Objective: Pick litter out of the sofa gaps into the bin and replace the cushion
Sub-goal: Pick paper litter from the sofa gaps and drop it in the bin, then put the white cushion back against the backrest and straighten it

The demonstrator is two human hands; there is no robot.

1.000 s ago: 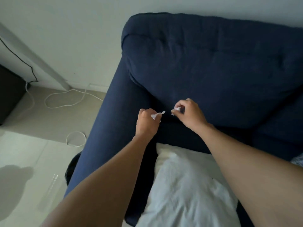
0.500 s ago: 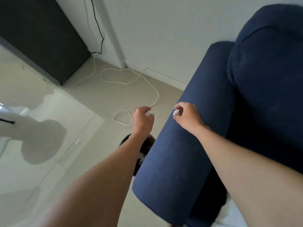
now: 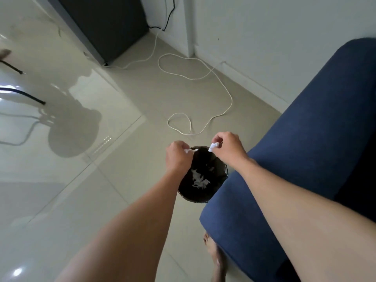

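A round black bin [image 3: 218,192] stands on the floor against the navy sofa's arm [image 3: 301,163], with white paper scraps [image 3: 198,180] lying inside it. My left hand [image 3: 178,157] hovers over the bin's left rim, pinching a small white scrap of litter [image 3: 191,151]. My right hand [image 3: 227,148] is above the bin's far rim, fingers closed on a crumpled white scrap [image 3: 212,147]. The sofa gaps and the cushion are out of view.
A white cable [image 3: 203,78] loops across the tiled floor beyond the bin. A dark cabinet [image 3: 105,23] stands by the wall at top. Black chair legs [image 3: 22,96] are at far left. My bare foot [image 3: 215,259] is beside the sofa's front corner.
My view has swung left from the sofa seat to the floor. Both hands have carried their white scraps off the sofa arm to above the bin.
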